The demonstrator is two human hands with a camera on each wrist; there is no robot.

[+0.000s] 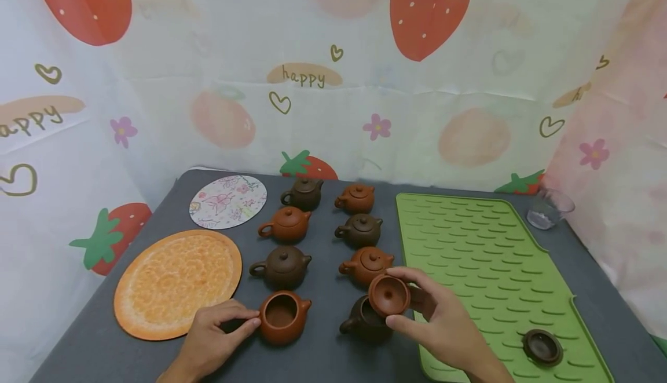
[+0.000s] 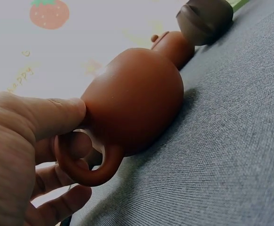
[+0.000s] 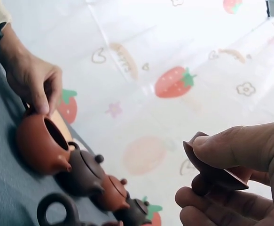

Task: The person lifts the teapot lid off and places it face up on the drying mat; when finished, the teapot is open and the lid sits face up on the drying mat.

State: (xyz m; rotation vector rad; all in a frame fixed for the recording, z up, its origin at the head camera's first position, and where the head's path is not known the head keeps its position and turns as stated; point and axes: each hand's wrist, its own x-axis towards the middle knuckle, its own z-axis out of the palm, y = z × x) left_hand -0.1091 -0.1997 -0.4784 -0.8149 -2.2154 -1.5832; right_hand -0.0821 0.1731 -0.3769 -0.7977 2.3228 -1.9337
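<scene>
"what have you got in your hands?"

"my left hand pinches the handle of a lidless red-brown teapot, at about eleven o'clock from me, its spout toward two. my right hand, at two o'clock, grips a red-brown lid between thumb and fingers, hollow underside facing me. it's up in the air, partly hiding a lidless dark teapot."

"anything else close by?"

"a dark lid, hollow side up, at three o'clock from that dark pot, on a green mat laid over the desk. toward ten from the pot i'm gripping, there's an orange round mat."

"and farther out?"

"lidded teapots, two rows running toward twelve. left row: dark pot, red-brown pot, second dark pot. right row goes red-brown, dark, red-brown. a white round mat with drawings lies at one o'clock from the orange one. a clear cup stands beside the green mat, at its one o'clock. behind everything hangs a white curtain with strawberries, hearts and 'happy' on it."
</scene>
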